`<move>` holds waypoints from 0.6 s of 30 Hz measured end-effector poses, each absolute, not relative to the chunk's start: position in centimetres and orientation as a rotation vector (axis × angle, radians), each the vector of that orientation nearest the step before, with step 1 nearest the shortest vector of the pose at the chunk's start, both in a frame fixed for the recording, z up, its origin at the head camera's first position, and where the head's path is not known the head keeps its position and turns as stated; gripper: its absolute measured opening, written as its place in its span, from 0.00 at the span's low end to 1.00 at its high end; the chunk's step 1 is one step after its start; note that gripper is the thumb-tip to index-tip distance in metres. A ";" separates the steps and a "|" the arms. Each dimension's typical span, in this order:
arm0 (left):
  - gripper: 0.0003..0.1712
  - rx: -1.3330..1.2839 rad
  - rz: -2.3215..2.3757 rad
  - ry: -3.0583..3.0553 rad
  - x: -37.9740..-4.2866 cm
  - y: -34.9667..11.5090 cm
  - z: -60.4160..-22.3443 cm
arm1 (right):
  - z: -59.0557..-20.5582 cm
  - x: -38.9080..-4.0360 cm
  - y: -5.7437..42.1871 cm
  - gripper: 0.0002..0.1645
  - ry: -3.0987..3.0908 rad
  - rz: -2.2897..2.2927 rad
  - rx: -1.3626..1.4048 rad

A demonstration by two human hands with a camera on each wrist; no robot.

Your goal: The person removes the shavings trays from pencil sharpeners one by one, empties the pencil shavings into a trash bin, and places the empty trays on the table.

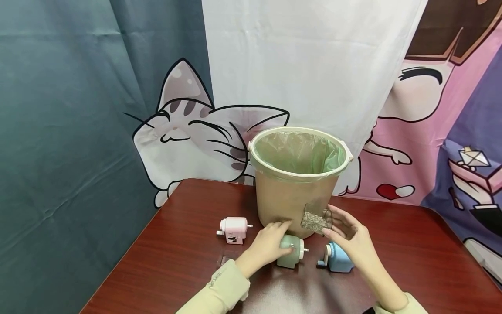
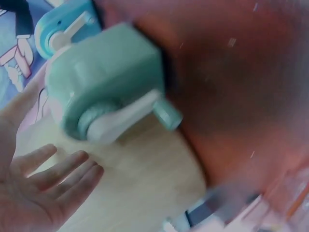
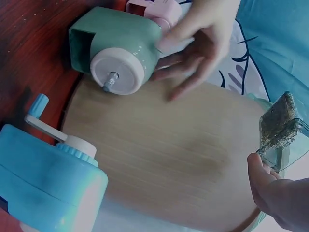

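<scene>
My right hand (image 1: 353, 231) pinches a clear shavings tray (image 1: 313, 220) by its edge, in front of the bin. Grey-brown pencil shavings (image 3: 280, 133) lie inside the tray. My left hand (image 1: 268, 242) is at the green pencil sharpener (image 1: 289, 257), thumb beside its body and the other fingers spread loosely. In the right wrist view the sharpener has a dark, open slot (image 3: 82, 50) in its base. Its crank (image 2: 128, 116) faces the left wrist camera. A blue pencil sharpener (image 1: 340, 258) stands to the right, below my right hand.
Behind the hands stands a beige bin (image 1: 296, 196) lined with a thin green bag (image 1: 298, 152). A pink pencil sharpener (image 1: 234, 230) is on the left of the dark red table (image 1: 157, 261). Near it lies a small clear piece (image 1: 224, 261). Printed curtains (image 1: 313, 52) hang behind.
</scene>
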State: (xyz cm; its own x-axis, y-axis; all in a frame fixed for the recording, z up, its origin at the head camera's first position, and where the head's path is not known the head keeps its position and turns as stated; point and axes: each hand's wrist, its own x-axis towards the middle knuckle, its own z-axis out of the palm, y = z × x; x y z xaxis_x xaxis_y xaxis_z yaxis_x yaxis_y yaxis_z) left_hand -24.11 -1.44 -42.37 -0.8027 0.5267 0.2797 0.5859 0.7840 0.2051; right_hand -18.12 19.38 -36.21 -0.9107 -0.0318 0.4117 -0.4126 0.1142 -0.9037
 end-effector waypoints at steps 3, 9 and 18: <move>0.31 -0.830 -0.505 -2.698 -24.6 -2.0 -41.0 | -36.0 -18.1 19.6 0.28 -2.084 1.899 0.435; 0.15 -0.710 -0.762 -2.588 -25.5 -3.6 -38.5 | -35.6 -18.0 20.1 0.28 -2.076 1.928 0.397; 0.09 -0.549 -0.711 -2.477 -26.7 -5.8 -37.3 | -35.2 -17.9 20.7 0.27 -2.138 1.919 0.335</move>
